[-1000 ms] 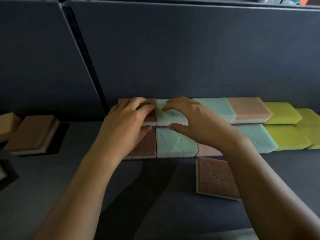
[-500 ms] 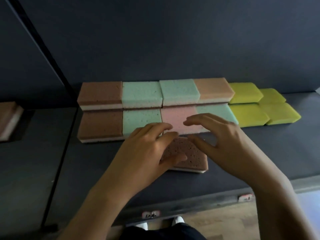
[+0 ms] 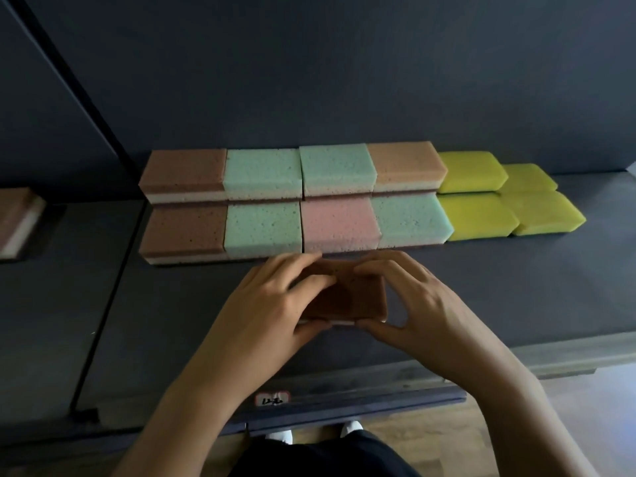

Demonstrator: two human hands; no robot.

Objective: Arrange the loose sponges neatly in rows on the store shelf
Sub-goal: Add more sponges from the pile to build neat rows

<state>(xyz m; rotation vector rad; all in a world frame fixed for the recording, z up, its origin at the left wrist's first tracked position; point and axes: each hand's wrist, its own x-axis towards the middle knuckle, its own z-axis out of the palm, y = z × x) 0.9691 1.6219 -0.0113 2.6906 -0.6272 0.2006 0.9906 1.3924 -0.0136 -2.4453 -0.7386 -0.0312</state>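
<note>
Both hands hold one brown porous sponge [image 3: 354, 297] with a pale bottom layer, low over the front of the dark grey store shelf [image 3: 516, 287] and just before the pink foam sponge [image 3: 339, 222] of the near row. The left hand [image 3: 272, 304] covers the sponge's left half, fingers curled over its top and thumb at its near edge. The right hand [image 3: 423, 304] pinches the right side, fingers on the far edge, thumb on the near one. Much of the sponge is hidden under the fingers, and I cannot tell whether it lies on the shelf or is lifted off it.

Behind it, two rows run edge to edge. The near row [image 3: 263, 227] goes brown, mint, pink, mint, then two yellow pads. The far row [image 3: 335, 166] goes brown, mint, mint, peach, then two yellow pads. At the left edge of the picture another brown sponge [image 3: 17, 222] is cut off. The writing on the small white price label [image 3: 272, 398] on the shelf's front lip is too blurred to read.
</note>
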